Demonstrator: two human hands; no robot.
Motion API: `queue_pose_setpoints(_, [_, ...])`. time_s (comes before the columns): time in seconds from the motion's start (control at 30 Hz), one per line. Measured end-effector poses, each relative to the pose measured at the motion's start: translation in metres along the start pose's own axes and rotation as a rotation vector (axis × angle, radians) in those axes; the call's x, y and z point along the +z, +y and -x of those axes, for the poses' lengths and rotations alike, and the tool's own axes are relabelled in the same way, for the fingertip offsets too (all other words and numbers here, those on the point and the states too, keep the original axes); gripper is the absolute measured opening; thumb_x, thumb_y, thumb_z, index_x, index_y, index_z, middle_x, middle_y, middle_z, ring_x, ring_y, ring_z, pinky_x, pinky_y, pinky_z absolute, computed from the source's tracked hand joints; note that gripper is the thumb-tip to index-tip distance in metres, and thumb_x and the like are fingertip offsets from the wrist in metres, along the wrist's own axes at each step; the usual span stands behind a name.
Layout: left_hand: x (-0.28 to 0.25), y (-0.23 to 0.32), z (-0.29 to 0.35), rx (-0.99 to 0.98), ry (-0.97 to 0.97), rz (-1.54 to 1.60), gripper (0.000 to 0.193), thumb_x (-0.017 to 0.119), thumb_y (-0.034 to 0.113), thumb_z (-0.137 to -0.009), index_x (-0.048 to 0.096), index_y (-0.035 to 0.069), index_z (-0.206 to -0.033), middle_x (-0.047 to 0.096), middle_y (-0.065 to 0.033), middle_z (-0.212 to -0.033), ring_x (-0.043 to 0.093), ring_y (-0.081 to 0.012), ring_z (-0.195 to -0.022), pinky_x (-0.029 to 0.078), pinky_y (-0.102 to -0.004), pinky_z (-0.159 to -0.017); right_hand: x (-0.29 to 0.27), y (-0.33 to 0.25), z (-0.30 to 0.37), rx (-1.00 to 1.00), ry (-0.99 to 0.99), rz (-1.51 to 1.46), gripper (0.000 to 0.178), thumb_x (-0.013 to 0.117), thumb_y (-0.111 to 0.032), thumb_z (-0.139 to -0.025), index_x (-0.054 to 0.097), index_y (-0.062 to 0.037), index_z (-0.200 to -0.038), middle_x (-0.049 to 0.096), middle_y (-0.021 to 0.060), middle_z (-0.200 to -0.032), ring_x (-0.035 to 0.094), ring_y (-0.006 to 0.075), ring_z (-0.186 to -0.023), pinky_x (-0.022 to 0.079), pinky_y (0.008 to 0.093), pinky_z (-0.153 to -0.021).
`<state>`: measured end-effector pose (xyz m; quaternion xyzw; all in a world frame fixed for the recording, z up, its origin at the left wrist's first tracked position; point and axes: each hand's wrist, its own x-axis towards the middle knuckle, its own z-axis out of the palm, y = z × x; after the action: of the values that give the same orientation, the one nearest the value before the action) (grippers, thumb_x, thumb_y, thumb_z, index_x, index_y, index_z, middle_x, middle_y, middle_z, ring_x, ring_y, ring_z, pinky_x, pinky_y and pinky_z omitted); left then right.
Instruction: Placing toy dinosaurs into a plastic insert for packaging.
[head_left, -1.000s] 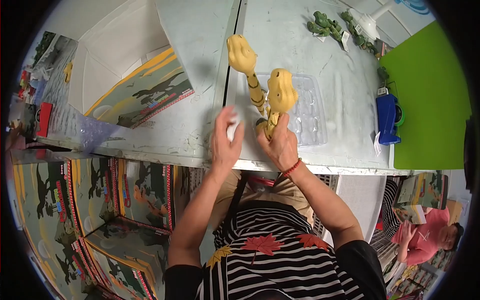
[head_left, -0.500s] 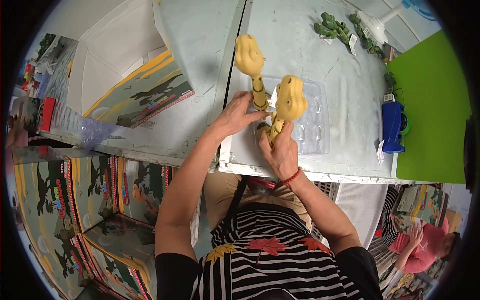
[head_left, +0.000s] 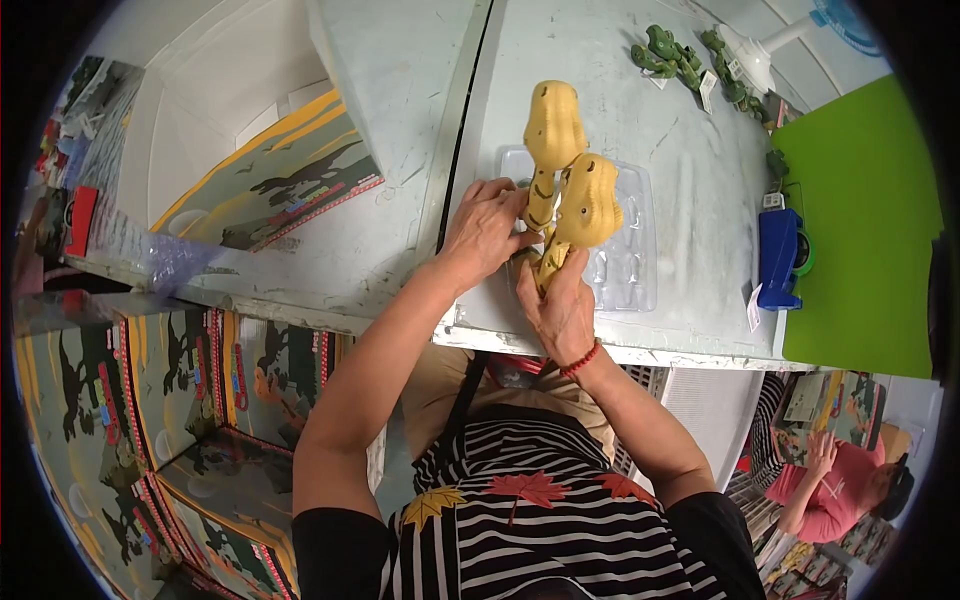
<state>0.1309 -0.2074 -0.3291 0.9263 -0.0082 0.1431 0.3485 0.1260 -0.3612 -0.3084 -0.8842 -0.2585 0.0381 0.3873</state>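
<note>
Two yellow toy dinosaurs with dark-striped necks rise in front of me, their big heads close together. My left hand (head_left: 484, 232) is closed at the lower neck of the left toy dinosaur (head_left: 555, 125), its thumb towards the other toy. My right hand (head_left: 562, 308), with a red cord at the wrist, grips the right toy dinosaur (head_left: 588, 200) by its neck. The toys' lower parts are hidden by my hands. Beneath and beside them lies a clear plastic tray (head_left: 632, 265) with moulded hollows.
An open printed box (head_left: 270, 190) stands on the table's left side. Green toy figures (head_left: 675, 58) with tags lie at the far right, near a blue tape dispenser (head_left: 780, 258) and a green panel (head_left: 860, 220). Boxes (head_left: 180, 380) are stacked below left. Another person (head_left: 835, 490) works at lower right.
The left toy dinosaur's head has swung right, up against the other head. My left hand has shifted slightly right with its neck. My right hand stays nearly in place.
</note>
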Motion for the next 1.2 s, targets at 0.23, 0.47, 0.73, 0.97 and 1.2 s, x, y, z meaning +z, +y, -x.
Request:
queue_pose_setpoints(0.23, [0.013, -0.018, 0.004, 0.030, 0.054, 0.086, 0.049, 0.071, 0.017, -0.070, 0.053, 0.001, -0.113, 0.053, -0.0152, -0.118, 0.044, -0.0334, -0.115, 0.035, -0.0412, -0.096, -0.001, 0.004, -0.005, -0.031, -0.031, -0.067, 0.050, 0.062, -0.025, -0.083, 0.030, 0.0022, -0.109, 0.058, 0.0261, -0.067, 0.058, 0.0442, -0.062, 0.046, 0.0462, -0.051])
queue_pose_setpoints(0.47, [0.019, -0.014, 0.007, 0.018, 0.071, 0.348, 0.049, 0.067, 0.016, -0.073, 0.050, 0.001, -0.117, 0.051, -0.0167, -0.121, 0.045, -0.0334, -0.117, 0.039, -0.0389, -0.095, -0.014, 0.004, 0.000, -0.054, -0.060, 0.093, 0.054, 0.063, -0.025, -0.083, 0.030, 0.0012, -0.116, 0.060, 0.0234, -0.071, 0.061, 0.0413, -0.064, 0.048, 0.0429, -0.051])
queue_pose_setpoints(0.73, [0.014, -0.007, 0.004, 0.041, 0.131, 0.247, 0.049, 0.069, 0.009, -0.071, 0.050, 0.000, -0.115, 0.058, -0.0164, -0.109, 0.053, -0.0316, -0.106, 0.045, -0.0397, -0.087, -0.007, 0.002, 0.002, -0.104, 0.047, 0.096, 0.050, 0.062, -0.026, -0.083, 0.034, 0.0011, -0.115, 0.059, 0.0226, -0.065, 0.059, 0.0409, -0.057, 0.047, 0.0445, -0.048])
queue_pose_setpoints(0.97, [0.029, -0.012, 0.016, 0.050, 0.149, 0.231, 0.070, 0.069, 0.017, -0.073, 0.035, -0.001, -0.131, 0.039, -0.0231, -0.133, 0.035, -0.0354, -0.127, 0.030, -0.0390, -0.104, -0.029, 0.006, 0.007, -0.179, -0.009, 0.077, 0.081, 0.067, -0.044, -0.076, 0.029, 0.0042, -0.129, 0.060, 0.0261, -0.092, 0.062, 0.0390, -0.065, 0.050, 0.0422, -0.051])
queue_pose_setpoints(1.2, [0.006, 0.001, 0.038, -0.117, 0.172, 0.219, 0.072, 0.068, 0.019, -0.078, 0.030, -0.003, -0.134, 0.038, -0.0222, -0.134, 0.037, -0.0348, -0.126, 0.031, -0.0397, -0.104, -0.097, 0.032, 0.012, -0.253, 0.075, 0.189, 0.082, 0.072, -0.037, -0.072, 0.032, 0.0088, -0.128, 0.049, 0.0274, -0.115, 0.049, 0.0408, -0.105, 0.042, 0.0420, -0.089])
